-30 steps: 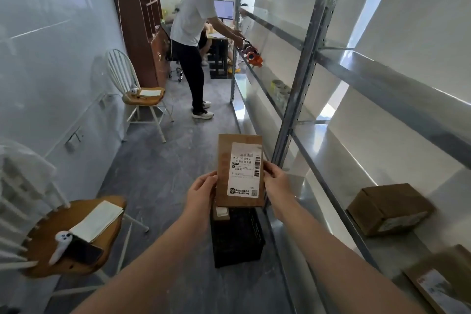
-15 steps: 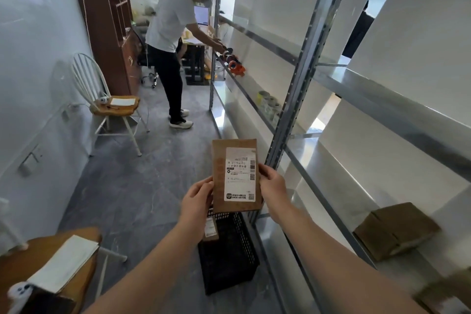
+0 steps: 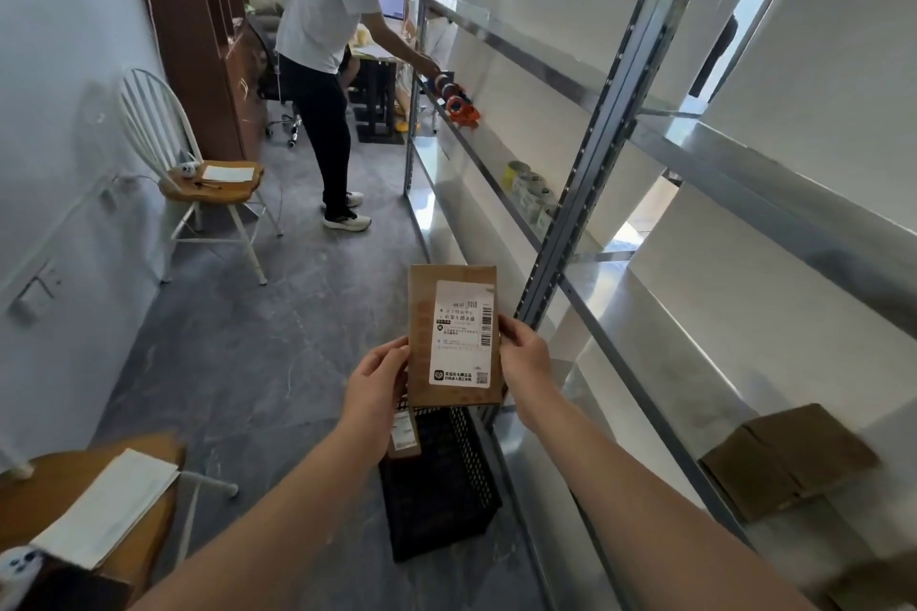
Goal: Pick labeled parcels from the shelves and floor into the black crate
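I hold a flat brown parcel (image 3: 422, 337) upright at chest height, its white shipping label facing me. My left hand (image 3: 377, 387) grips its left edge and my right hand (image 3: 526, 357) grips its right edge. Directly below it on the floor stands the black crate (image 3: 441, 501), beside the shelf's foot. A small labeled parcel (image 3: 404, 434) leans inside the crate at its near left corner. Another brown cardboard parcel (image 3: 789, 461) lies on the lower right shelf.
The metal shelving (image 3: 585, 194) runs along the right side. A person in a white shirt (image 3: 327, 65) stands ahead in the aisle, reaching to the shelf. A white chair (image 3: 198, 174) stands at the left wall; a wooden seat with paper (image 3: 99, 506) is near left.
The view has swung down and a little left; the person ahead appears closer. The parcel stays held upright in both hands above the crate.
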A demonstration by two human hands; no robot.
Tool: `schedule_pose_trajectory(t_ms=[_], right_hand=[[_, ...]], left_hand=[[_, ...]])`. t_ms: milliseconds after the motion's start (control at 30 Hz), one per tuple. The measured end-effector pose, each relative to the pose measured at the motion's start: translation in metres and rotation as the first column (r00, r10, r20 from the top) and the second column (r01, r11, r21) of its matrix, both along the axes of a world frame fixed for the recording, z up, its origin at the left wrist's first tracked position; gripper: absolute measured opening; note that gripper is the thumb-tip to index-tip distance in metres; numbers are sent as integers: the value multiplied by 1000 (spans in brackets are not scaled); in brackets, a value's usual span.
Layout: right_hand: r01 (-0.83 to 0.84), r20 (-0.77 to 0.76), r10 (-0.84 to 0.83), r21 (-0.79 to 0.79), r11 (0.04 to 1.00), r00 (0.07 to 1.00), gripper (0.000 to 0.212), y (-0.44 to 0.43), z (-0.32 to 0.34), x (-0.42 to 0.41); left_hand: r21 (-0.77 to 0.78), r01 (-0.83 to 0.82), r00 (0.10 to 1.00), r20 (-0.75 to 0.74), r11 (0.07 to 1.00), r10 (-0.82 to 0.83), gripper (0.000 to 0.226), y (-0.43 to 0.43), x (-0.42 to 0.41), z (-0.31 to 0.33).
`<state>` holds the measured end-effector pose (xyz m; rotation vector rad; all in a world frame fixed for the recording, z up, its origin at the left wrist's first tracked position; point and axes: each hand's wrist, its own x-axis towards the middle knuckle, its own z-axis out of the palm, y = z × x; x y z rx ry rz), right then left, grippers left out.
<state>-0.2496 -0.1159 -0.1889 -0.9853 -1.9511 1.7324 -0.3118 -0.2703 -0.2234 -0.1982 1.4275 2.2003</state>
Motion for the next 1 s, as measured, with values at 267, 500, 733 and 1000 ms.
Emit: schedule_pose_trajectory(t_ms=[267,500,733,1000], right_hand=[[-109,-97,100,-94,990,990,31,23,1,-41],[-180,-159,159,-123,976,974,28,54,8,-71],[-220,-134,202,-138,966,970,30,91,-5,-97],[-272,-120,257,-138,952,959,30,119,-29,-109]], left_hand=[[-3,-77,996,-52,997,77,15,13,-23,21],[-41,-134,987,-91,990,130,18,41,-57,23],[-66,-203,976,-92,977,197,14,74,-66,14],[-120,-242,968,-94,963,232,16,95,-68,4]])
